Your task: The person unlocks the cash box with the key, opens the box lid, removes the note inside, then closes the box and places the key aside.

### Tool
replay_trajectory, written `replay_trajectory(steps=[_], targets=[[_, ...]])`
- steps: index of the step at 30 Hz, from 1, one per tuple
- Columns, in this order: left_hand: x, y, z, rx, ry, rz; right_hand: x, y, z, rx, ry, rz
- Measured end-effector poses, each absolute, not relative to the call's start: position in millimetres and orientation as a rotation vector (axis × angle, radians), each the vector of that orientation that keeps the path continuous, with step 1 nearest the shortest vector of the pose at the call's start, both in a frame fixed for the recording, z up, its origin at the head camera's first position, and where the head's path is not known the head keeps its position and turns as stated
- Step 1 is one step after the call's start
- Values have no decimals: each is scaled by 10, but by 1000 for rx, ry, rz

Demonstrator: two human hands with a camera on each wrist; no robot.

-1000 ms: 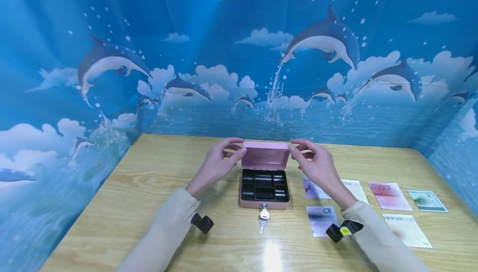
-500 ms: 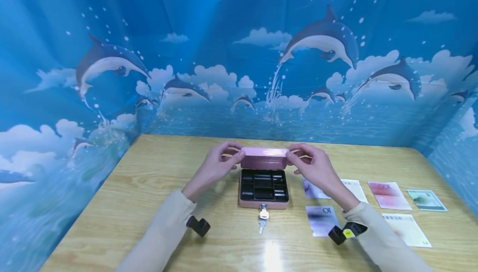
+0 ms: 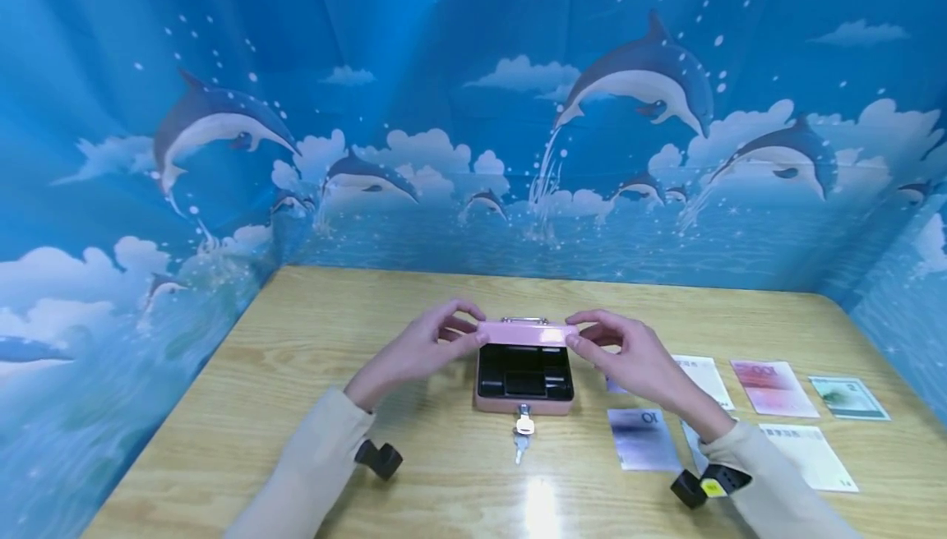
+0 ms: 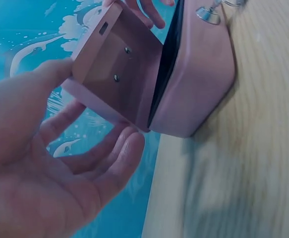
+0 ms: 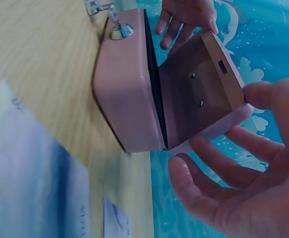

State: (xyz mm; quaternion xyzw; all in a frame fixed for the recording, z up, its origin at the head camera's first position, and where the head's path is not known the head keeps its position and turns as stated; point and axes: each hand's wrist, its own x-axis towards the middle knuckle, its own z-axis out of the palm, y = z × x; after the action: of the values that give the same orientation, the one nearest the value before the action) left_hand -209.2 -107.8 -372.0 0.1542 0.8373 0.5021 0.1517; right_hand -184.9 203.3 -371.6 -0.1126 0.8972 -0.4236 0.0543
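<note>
A small pink cash box [image 3: 488, 404] with a black compartment tray [image 3: 524, 383] stands on the table, its lid [image 3: 527, 333] tilted partway over the tray. My left hand [image 3: 432, 343] grips the lid's left front corner between thumb and fingers. At the opposite corner my right hand [image 3: 625, 354] holds the lid the same way. The left wrist view shows the left thumb on the front edge and the fingers along the lid's side. Keys [image 3: 524, 432] hang from the lock on the box's front. A metal handle [image 3: 525, 320] shows on top of the lid.
Several banknotes lie on the wooden table [image 3: 296, 342] to the right: a purple one [image 3: 642, 439], a red one [image 3: 773, 389], a green one [image 3: 848, 398] and a pale one [image 3: 810, 457]. A blue dolphin curtain [image 3: 444, 112] hangs behind the table.
The lid has swung forward and down from near upright, with both hands holding its corners and lowering with it. The handle on its top has come into view. The box and keys have stayed put.
</note>
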Motion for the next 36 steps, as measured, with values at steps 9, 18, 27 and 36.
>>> replay_trajectory(steps=[9,18,27,36], targets=[[-2040,-1143,-3803,640,2413,1347,-1762,2067,-3809,-496,2762,-1226],[-1980,-1156,-3854,698,2432,1288,-1701,2020,-3841,-489,2756,-1212],[-1882,-1146,-3918,727,2437,1259,-1625,2034,-3871,-620,2670,-1219],[-1903,-1133,-3953,684,2421,1256,-1624,2057,-3883,-732,2690,-1168]])
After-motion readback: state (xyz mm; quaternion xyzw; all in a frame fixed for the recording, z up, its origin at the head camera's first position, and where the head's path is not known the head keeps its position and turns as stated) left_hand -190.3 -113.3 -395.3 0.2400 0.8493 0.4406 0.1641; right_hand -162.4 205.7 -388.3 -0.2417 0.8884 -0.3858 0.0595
